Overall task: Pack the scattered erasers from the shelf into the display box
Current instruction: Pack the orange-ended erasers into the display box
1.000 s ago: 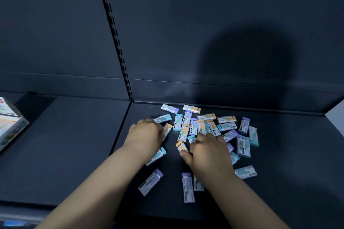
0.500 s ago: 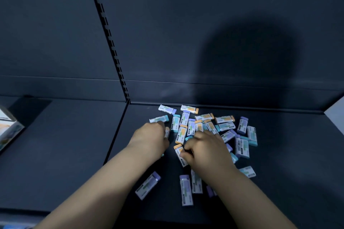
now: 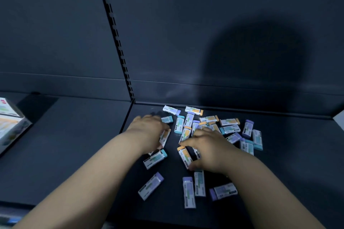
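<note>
Several small erasers in white sleeves with teal, purple or orange ends lie scattered on the dark shelf, right of its centre. My left hand lies over the pile's left side, fingers curled round an orange-ended eraser. My right hand sits on the middle of the pile; forefinger and thumb straddle another orange-ended eraser and pinch it. What lies under either palm is hidden. The display box stands at the far left edge, partly out of view.
A teal-ended eraser and a purple-ended one lie below my left hand. Three more erasers lie near the shelf's front edge under my right wrist. A slotted upright divides the dark back wall.
My right hand has opened wider over the orange-ended eraser and slid slightly nearer. The left hand has shifted a little up and left. The view moved, so the box shows more.
</note>
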`<action>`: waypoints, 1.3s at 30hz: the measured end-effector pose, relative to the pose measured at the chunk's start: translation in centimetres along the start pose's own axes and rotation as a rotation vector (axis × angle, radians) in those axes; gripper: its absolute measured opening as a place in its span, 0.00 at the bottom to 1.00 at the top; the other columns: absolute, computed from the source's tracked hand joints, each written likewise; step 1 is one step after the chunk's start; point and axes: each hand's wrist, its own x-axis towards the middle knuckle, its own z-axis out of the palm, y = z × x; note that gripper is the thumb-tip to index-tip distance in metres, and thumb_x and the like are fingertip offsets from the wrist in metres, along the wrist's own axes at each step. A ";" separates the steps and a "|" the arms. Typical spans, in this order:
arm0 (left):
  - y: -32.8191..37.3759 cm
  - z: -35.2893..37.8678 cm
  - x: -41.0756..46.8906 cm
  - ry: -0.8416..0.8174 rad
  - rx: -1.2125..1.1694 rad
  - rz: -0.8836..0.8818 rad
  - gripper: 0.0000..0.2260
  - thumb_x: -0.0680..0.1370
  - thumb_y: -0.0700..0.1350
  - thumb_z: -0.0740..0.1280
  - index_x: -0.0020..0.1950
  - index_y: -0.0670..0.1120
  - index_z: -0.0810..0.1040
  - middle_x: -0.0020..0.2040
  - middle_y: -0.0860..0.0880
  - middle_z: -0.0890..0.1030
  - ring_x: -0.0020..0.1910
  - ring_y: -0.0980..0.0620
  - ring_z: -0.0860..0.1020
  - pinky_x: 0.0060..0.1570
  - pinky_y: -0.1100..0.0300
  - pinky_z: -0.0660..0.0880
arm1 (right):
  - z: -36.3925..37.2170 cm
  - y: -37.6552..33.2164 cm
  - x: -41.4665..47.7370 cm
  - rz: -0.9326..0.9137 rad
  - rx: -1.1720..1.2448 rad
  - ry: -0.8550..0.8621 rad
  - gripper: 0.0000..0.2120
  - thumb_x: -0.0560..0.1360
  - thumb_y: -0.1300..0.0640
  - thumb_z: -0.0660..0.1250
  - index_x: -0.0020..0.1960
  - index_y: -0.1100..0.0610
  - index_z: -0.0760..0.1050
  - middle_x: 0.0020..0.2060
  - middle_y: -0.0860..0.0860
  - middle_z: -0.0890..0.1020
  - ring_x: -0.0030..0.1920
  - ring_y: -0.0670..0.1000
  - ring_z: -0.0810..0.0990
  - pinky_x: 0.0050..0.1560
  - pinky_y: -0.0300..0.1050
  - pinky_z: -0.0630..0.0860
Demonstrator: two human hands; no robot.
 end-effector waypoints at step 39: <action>3.7 2.1 -6.9 0.342 -0.044 0.034 0.30 0.71 0.62 0.65 0.71 0.58 0.60 0.66 0.57 0.66 0.66 0.55 0.63 0.60 0.60 0.59 | 1.7 -2.6 -2.7 0.036 0.128 0.289 0.30 0.65 0.42 0.72 0.64 0.47 0.67 0.59 0.44 0.70 0.63 0.48 0.65 0.64 0.42 0.62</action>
